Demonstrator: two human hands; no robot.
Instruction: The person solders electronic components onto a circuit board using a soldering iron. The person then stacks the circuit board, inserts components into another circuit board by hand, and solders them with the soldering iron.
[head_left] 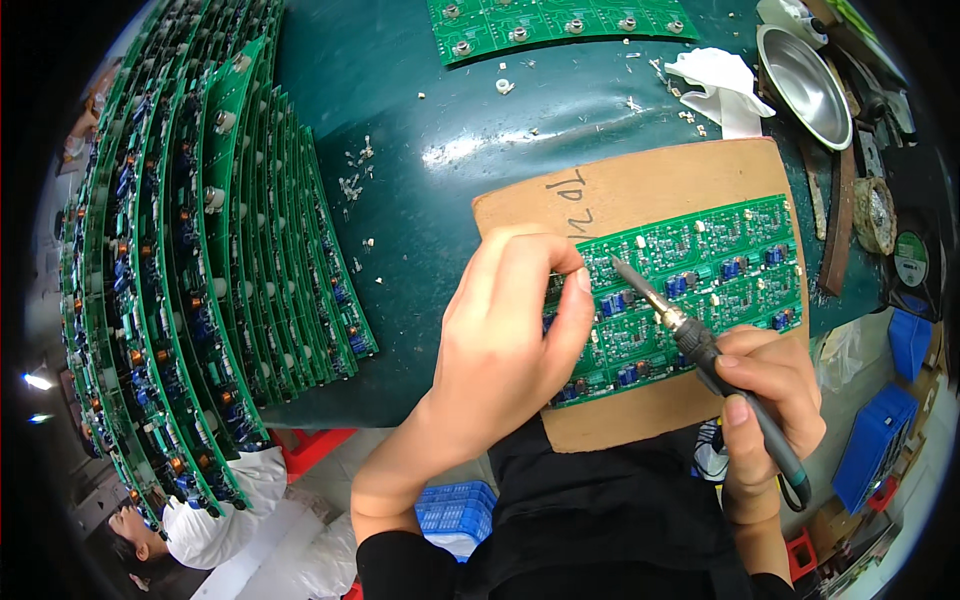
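A green circuit board panel [690,260], set with blue and white components, lies on a tan cardboard sheet [650,190]. In my right hand [775,400] is a soldering iron [700,345] with a dark handle. Its tip points up and left, at or just over the panel's upper left part; contact cannot be made out. My left hand [510,330] covers the panel's left end. Its thumb and forefinger are pinched together near the upper left corner, and whatever sits between them is too small or hidden to tell.
Tall rows of stacked circuit boards [180,280] stand on the left. Another green panel [560,25] lies at the far edge. A metal bowl [805,85] and white tissue [720,85] are at the far right. Small white scraps [352,185] dot the green table. A person [215,515] is at lower left.
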